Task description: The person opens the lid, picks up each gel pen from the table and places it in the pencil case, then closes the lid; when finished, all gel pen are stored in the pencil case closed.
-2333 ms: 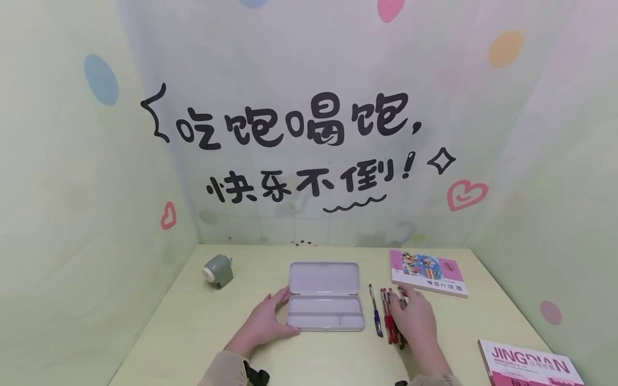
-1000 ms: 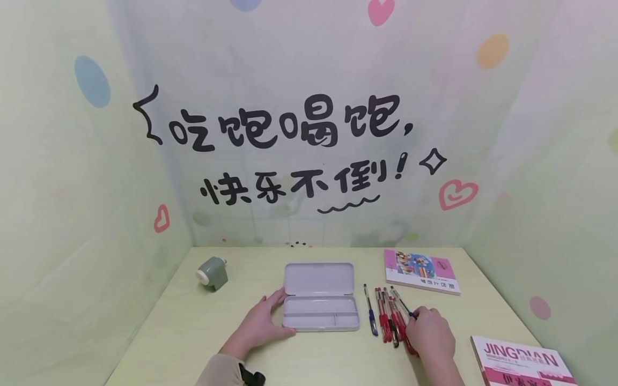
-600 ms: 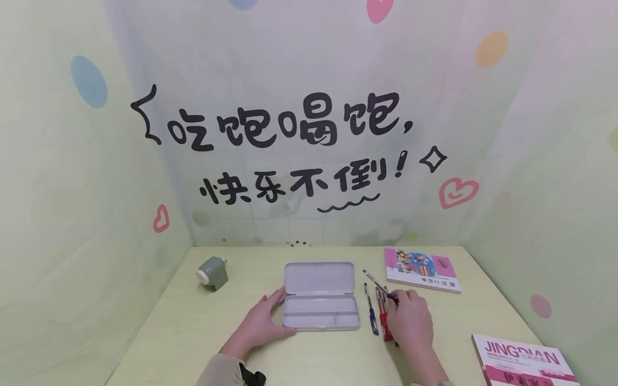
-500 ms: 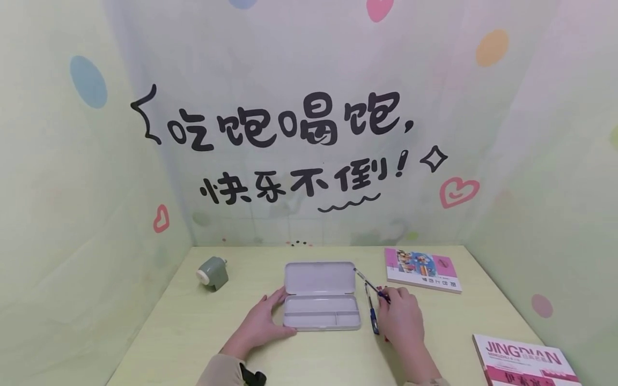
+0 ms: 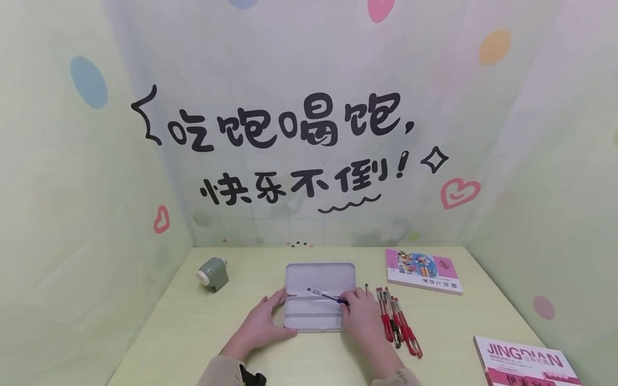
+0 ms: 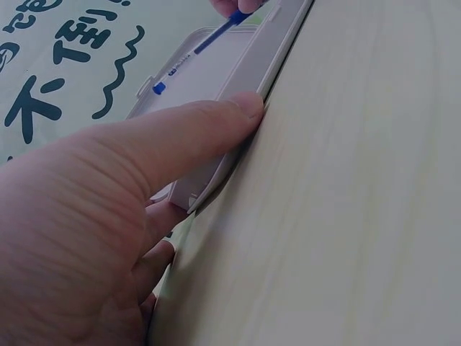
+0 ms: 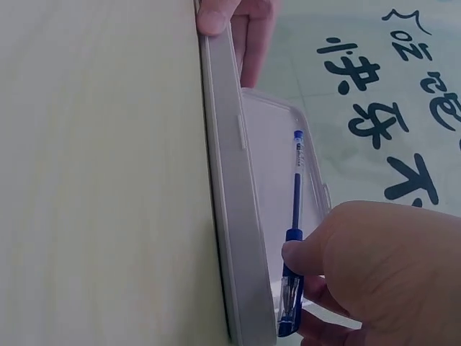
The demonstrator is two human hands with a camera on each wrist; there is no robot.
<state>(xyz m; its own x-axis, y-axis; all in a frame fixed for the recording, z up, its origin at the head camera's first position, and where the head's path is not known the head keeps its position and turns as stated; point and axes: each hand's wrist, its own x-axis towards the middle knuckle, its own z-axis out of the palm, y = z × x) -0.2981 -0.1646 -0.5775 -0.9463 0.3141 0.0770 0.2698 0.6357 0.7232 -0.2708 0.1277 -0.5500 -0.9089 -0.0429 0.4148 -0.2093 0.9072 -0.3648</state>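
Observation:
An open lilac pencil case [image 5: 320, 276] lies on the table, its lid folded back and its tray divided into compartments. My left hand [image 5: 260, 324] grips its left end, thumb on the front edge and fingers behind, as the left wrist view [image 6: 86, 194] also shows. Over the case's right part, my right hand [image 5: 364, 316] pinches a blue pen [image 7: 297, 194] near its grip section; the pen's other end points left above the tray. Several red pens and a black one [image 5: 397, 335] lie just right of that hand. Another pen [image 5: 366, 287] is mostly hidden behind it.
A grey-green pencil sharpener [image 5: 217, 272] stands at the back left of the table. One book [image 5: 425, 271] lies at the back right, a second book [image 5: 523, 362] at the front right. Printed cloth walls enclose the table on three sides.
My right hand has picked the blue pen from the right side of the pen pile and carried it left over the pencil case. The left hand has kept its hold on the case.

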